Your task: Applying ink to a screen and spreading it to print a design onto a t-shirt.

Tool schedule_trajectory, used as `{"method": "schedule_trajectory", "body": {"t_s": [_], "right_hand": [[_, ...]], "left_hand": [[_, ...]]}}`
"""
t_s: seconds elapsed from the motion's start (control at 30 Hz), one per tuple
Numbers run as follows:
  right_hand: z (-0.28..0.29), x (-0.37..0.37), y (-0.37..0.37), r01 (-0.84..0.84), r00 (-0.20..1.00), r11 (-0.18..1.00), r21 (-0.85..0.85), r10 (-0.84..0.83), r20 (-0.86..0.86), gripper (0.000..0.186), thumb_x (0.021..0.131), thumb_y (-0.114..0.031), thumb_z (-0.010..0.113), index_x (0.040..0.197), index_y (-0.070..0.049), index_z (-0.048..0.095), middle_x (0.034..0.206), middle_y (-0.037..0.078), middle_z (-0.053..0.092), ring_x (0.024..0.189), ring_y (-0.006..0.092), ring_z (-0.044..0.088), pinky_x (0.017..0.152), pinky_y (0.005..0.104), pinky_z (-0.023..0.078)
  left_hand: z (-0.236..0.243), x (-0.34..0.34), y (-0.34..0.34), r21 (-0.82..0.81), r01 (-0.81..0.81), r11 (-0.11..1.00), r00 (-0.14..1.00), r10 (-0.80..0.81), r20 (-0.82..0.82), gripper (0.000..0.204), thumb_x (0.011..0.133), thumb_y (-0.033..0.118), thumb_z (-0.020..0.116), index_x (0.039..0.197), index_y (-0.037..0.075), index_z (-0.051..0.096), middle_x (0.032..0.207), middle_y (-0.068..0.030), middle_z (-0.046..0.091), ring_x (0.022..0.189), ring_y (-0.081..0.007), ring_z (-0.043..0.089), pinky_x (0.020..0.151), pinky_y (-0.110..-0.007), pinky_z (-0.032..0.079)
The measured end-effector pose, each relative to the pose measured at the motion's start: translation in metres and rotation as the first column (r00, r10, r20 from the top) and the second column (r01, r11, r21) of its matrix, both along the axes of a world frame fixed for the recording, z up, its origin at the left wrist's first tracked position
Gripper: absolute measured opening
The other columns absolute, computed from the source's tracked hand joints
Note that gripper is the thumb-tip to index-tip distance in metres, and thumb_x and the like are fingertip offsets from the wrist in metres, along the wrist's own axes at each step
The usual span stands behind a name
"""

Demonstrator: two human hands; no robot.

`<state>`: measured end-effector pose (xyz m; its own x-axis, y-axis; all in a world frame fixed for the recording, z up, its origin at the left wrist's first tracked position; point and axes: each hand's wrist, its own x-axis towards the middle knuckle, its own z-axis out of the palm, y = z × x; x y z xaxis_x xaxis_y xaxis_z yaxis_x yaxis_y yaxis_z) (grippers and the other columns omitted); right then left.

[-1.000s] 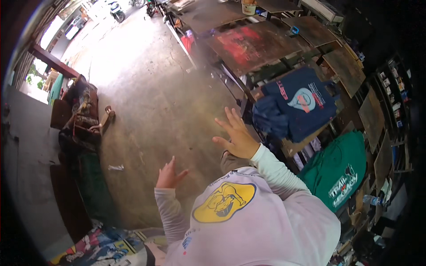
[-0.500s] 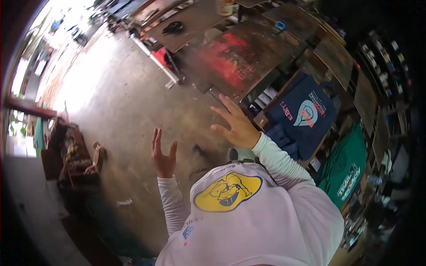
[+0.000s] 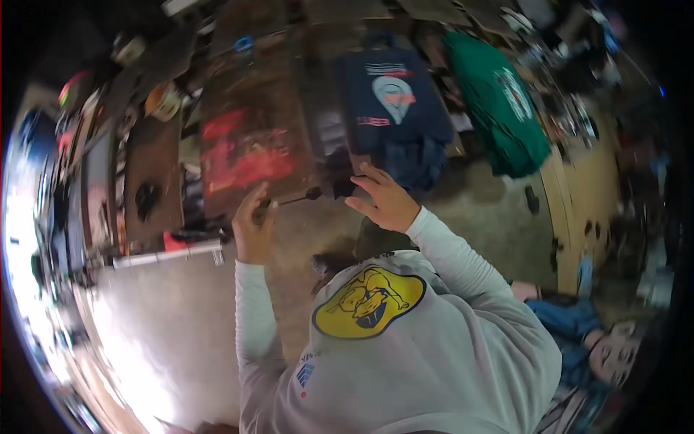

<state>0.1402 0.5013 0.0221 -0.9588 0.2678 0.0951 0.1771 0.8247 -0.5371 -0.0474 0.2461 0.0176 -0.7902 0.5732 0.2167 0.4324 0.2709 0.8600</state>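
Note:
My left hand (image 3: 253, 226) is raised before the near edge of a brown board (image 3: 278, 94) smeared with red paint. Its fingers curve, with a gap between thumb and fingertips and nothing visible in it. My right hand (image 3: 388, 200) hovers with fingers spread, just short of a navy shirt (image 3: 430, 108) laid on another board. A pale print with red marks covers that shirt, and its lower part hangs bunched over the near edge. Right of it, a green shirt (image 3: 481, 98) with white print drapes over a further board. Whether either hand touches the boards I cannot tell.
A dark board (image 3: 153, 170) with a small black object stands left of the red one. A blue tape roll (image 3: 243, 45) lies at the far side. Below the boards at left runs a white metal bar (image 3: 170, 257). Another person (image 3: 571, 340) is at lower right.
My view and body have turned right, so the boards now lie straight ahead of me. My left hand has come up closer to the red-smeared board; both hands stay raised.

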Motion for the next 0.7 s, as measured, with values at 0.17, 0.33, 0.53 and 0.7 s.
{"method": "schedule_trajectory", "body": {"t_s": [0.17, 0.33, 0.53, 0.7], "right_hand": [[-0.013, 0.078, 0.008, 0.266, 0.961, 0.956, -0.126, -0.273, -0.043, 0.058, 0.096, -0.046, 0.063, 0.129, 0.002, 0.061, 0.139, 0.029, 0.055, 0.133, 0.0439, 0.048, 0.11, 0.0476, 0.04], [-0.01, 0.129, 0.014, 0.419, 0.902, 0.886, -0.198, -0.432, -0.024, 0.052, 0.096, -0.041, 0.066, 0.129, -0.001, 0.062, 0.138, 0.028, 0.056, 0.132, 0.042, 0.051, 0.109, 0.045, 0.042], [-0.025, 0.172, 0.059, 0.541, 0.825, 0.81, -0.225, -0.564, -0.046, 0.049, 0.094, -0.039, 0.068, 0.122, 0.001, 0.064, 0.136, 0.028, 0.057, 0.128, 0.0427, 0.053, 0.108, 0.0443, 0.043], [-0.002, 0.196, 0.112, 0.537, 0.813, 0.805, -0.252, -0.574, -0.101, 0.044, 0.094, -0.03, 0.07, 0.126, -0.001, 0.064, 0.136, 0.025, 0.059, 0.129, 0.0397, 0.055, 0.106, 0.0428, 0.045]], "left_hand": [[-0.003, -0.03, 0.14, 0.156, 0.471, 0.868, 0.866, -0.489, 0.103, 0.03, 0.092, 0.011, 0.072, 0.121, 0.001, 0.069, 0.11, -0.0112, 0.074, 0.101, -0.0158, 0.07, 0.091, -0.029, 0.052], [-0.034, -0.004, 0.272, 0.053, 0.585, 0.809, 0.81, -0.586, 0.01, 0.025, 0.089, 0.011, 0.072, 0.113, 0.004, 0.073, 0.105, -0.0104, 0.076, 0.097, -0.0168, 0.072, 0.085, -0.031, 0.055], [-0.064, 0.028, 0.381, -0.28, 0.682, 0.675, 0.676, -0.728, -0.109, 0.028, 0.082, 0.019, 0.075, 0.107, 0.006, 0.075, 0.104, -0.0146, 0.075, 0.093, -0.0285, 0.072, 0.085, -0.039, 0.056], [-0.09, 0.023, 0.423, -0.554, 0.663, 0.503, 0.505, -0.847, -0.165, 0.027, 0.08, 0.025, 0.073, 0.1, 0.007, 0.075, 0.096, -0.0158, 0.074, 0.092, -0.0372, 0.07, 0.084, -0.047, 0.055]]}}
